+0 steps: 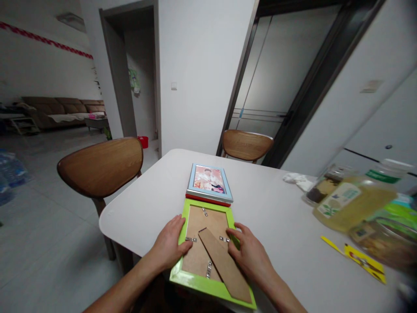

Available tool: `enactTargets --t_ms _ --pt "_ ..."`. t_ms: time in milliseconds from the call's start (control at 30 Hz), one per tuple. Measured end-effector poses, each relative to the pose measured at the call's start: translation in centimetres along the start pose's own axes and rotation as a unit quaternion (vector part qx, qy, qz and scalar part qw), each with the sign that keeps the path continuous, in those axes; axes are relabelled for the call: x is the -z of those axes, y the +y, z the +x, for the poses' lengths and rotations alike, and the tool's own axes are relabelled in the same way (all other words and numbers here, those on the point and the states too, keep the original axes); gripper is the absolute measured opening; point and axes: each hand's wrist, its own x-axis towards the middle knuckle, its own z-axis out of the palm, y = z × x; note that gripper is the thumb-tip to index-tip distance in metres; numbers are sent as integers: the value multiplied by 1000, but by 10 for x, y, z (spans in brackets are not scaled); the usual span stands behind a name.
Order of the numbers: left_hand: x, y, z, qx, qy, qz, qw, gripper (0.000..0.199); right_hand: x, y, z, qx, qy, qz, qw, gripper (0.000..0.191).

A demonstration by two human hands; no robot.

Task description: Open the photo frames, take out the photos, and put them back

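Note:
A green picture frame [192, 279] lies face down at the table's near edge, its brown backing board [192, 219] facing up. Several small metal clips [209, 269] sit around the board, and a brown support leg [224, 266] slants across it. My left hand [168, 244] is closed on the frame's left side, thumb on top by the left clip. On the opposite side, my right hand [250, 248] holds the right edge, with its fingertips close to the right clip. Just beyond lies a light blue picture frame [208, 191] with a photo, stacked on a red frame [208, 200].
On the right of the white table [270, 208] stand a large bottle of yellow liquid [355, 200], jars [325, 184], a crumpled tissue [297, 179] and a yellow packet [365, 263]. Wooden chairs stand at the left [104, 167] and far side [247, 144].

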Motion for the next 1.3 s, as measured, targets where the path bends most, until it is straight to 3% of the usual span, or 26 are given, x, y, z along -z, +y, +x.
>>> enactTargets --t_ms 267,433,567,733,833,933,1100,1200,1300 --pt "-2 2 -3 -8 -5 7 1000 60 -1 -3 3 -7 5 -64 998 32" --pt "-3 0 -4 -23 -2 15 1000 61 4 -24 4 64 33 -64 995 31" --pt "-3 1 -5 -16 7 8 1000 60 8 -43 8 114 11 -25 993 27" --pt "-3 3 -6 -15 7 5 1000 59 5 -22 14 57 -2 -63 996 26" --pt "-2 3 -6 -16 7 6 1000 59 0 -7 15 47 12 -62 997 25" --pt "-3 2 -6 -22 13 8 1000 58 -2 -7 14 51 22 -62 997 26" --pt "-5 1 -6 -24 12 16 1000 59 -3 -40 12 107 33 -7 994 27" --pt "-6 1 -6 -28 18 17 999 57 -9 -68 11 178 -20 39 983 20" --pt "-6 0 -7 -25 23 9 999 54 -15 -85 14 196 -39 19 980 17"
